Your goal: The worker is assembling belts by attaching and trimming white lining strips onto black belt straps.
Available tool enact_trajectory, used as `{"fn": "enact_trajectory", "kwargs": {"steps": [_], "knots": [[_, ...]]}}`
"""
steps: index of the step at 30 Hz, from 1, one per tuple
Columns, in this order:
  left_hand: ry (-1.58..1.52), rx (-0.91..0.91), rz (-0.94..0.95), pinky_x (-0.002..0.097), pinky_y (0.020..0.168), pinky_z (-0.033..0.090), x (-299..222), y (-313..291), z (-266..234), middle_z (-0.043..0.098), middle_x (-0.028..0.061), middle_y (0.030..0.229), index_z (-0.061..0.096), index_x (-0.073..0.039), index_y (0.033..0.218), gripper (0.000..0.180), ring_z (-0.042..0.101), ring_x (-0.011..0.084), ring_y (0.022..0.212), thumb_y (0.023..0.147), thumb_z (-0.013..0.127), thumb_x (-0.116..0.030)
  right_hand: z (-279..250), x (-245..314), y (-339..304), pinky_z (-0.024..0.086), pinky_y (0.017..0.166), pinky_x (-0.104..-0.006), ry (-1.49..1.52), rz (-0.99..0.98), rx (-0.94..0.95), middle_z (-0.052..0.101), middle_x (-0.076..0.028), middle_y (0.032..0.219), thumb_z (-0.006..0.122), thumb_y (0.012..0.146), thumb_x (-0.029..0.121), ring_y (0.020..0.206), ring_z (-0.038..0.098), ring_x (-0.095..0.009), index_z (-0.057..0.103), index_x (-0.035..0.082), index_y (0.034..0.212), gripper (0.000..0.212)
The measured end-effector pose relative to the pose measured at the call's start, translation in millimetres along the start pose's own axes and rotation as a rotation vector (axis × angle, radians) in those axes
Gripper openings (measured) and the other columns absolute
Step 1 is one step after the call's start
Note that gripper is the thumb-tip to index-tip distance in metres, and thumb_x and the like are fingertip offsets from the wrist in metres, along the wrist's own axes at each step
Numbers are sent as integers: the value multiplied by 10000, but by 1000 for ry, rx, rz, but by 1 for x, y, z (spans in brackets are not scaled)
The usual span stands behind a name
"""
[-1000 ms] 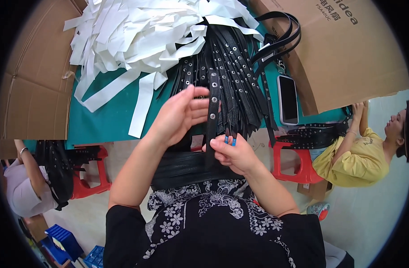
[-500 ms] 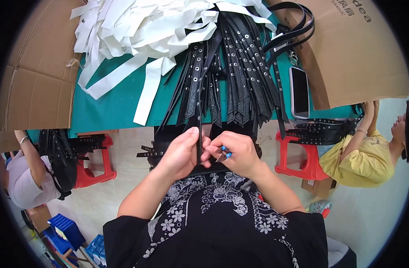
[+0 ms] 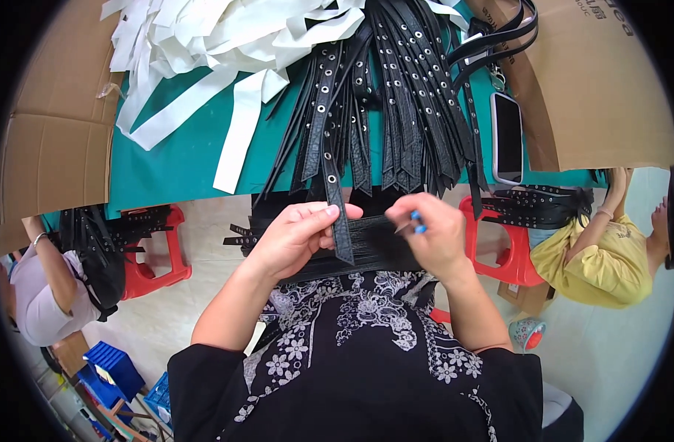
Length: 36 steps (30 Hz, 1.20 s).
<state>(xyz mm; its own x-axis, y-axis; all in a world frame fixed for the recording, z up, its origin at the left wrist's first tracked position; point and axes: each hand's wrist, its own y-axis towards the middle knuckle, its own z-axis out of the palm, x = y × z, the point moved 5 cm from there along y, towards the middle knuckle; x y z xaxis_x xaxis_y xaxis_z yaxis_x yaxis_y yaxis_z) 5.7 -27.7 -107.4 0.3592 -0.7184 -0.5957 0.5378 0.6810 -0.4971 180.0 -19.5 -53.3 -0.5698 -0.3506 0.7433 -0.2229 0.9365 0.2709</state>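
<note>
While hanging off the green table [image 3: 175,166] — black eyelet strap [image 3: 335,195], pinched by left hand [image 3: 296,236] fingers. Right hand [image 3: 432,236] — fingers clamped on small blue tool [image 3: 418,221].

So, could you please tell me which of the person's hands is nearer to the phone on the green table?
Right. The right hand is below the phone, slightly to its left; the left hand is much farther left, gripping a black strap.

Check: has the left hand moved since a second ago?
Yes. The left hand has come back off the green table toward the body, pinching a black studded strap.
</note>
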Motion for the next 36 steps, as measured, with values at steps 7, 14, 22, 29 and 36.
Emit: {"fn": "enact_trajectory", "kwargs": {"steps": [7,14,22,29,36], "knots": [[142,51,32,202,555,328,7,22,4,430,-51,610,554,52,1084,329,359,66,558,892,492,-208,-17,4,-26,399,543,-318,-179,26,234,504,-108,747,519,824,260,628,513,-255,500,8,920,271],[250,-4,60,205,562,328,15,35,5,411,-54,594,553,46,1092,315,369,62,571,895,485,-190,5,-2,-37,410,486,-350,-229,35,351,525,-89,693,554,809,198,606,549,-262,523,23,872,188],[228,-16,46,200,559,328,19,36,8,419,-45,601,555,51,1079,304,371,61,570,897,479,-180,13,-7,-28,416,481,-346,-299,42,268,546,-81,698,560,810,194,604,560,-256,523,24,863,182],[65,35,-26,193,545,342,21,33,10,503,-16,661,558,59,1066,296,397,67,569,897,471,-167,19,-2,-22,410,472,-343,-325,-61,265,509,-68,671,583,788,228,586,538,-239,516,37,839,208],[0,29,-79,194,540,350,23,35,9,533,4,694,557,65,1059,296,416,69,575,893,474,-166,19,-2,-15,409,469,-328,-367,-121,309,512,-59,673,598,775,223,582,536,-224,520,55,837,195]]}}
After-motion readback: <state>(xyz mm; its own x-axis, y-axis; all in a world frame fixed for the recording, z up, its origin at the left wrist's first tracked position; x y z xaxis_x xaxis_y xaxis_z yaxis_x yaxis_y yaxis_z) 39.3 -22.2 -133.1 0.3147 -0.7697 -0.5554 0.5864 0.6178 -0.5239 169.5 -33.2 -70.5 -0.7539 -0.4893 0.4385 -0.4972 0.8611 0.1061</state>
